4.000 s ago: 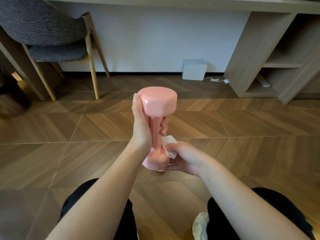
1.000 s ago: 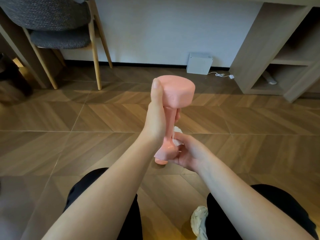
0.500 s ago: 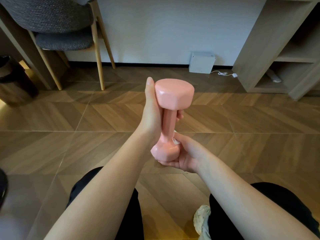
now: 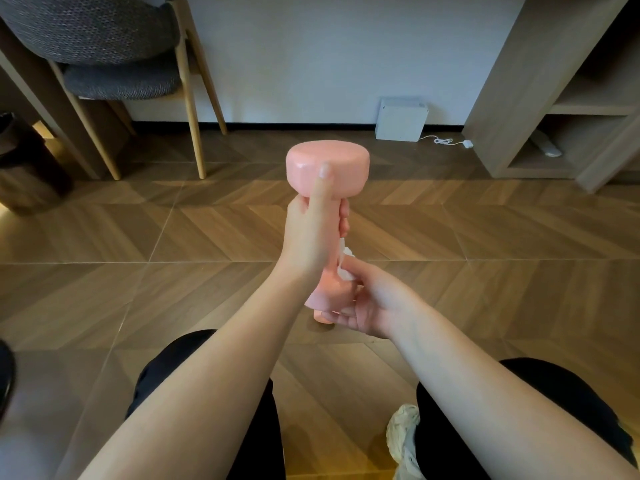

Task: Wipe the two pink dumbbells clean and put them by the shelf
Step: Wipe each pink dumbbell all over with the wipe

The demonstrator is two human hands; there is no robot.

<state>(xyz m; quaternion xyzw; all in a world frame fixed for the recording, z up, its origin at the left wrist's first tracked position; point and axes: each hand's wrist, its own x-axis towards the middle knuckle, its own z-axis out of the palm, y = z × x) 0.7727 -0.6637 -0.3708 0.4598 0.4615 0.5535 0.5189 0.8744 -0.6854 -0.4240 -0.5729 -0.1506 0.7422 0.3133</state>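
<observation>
Shelf (image 4: 502,81) far right by wall, well apart from dumbbell. Dumbbell (image 4: 327,161) upright in air above floor, between both hands. Left hand (image 4: 311,237) wrapped round handle, thumb up against top head. Right hand (image 4: 374,303) cupping bottom head, pressing tissue (image 4: 346,270) against it.

Centre, above the floor (image 4: 138,237): dumbbell (image 4: 327,168), upright. Left hand (image 4: 311,233) grips its handle, thumb lying up the upper head. Right hand (image 4: 370,299) cups the lower head and pinches a wipe (image 4: 346,270) against the handle. Behind, left: chair (image 4: 114,46). Behind, right: shelf unit (image 4: 502,81). Between them, against the wall: box (image 4: 400,121), with a cable (image 4: 446,142) on the floor to its right.
</observation>
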